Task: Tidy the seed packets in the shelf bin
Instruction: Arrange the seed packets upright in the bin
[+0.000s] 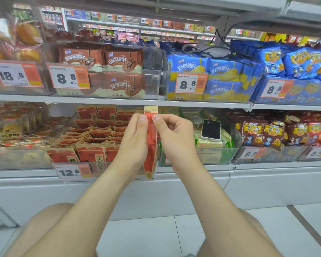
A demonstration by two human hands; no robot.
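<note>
A red and tan seed packet [152,145] stands upright and edge-on to me, in front of the lower shelf. My left hand [134,138] grips its left side and my right hand [175,136] pinches its right side near the top; both thumbs press just below the packet's tan top seal. Behind and to the left, the clear shelf bin [100,169] holds several more red seed packets [93,136], some lying flat in a loose pile, some standing at the front. The bin's right end is hidden behind my hands.
A price tag reading 12.8 [72,172] hangs on the bin's front. A white phone [210,129] lies on green packets in the bin to the right. The shelf above carries brown biscuit packs [100,58] and blue ones [211,67]. My knees are low in view.
</note>
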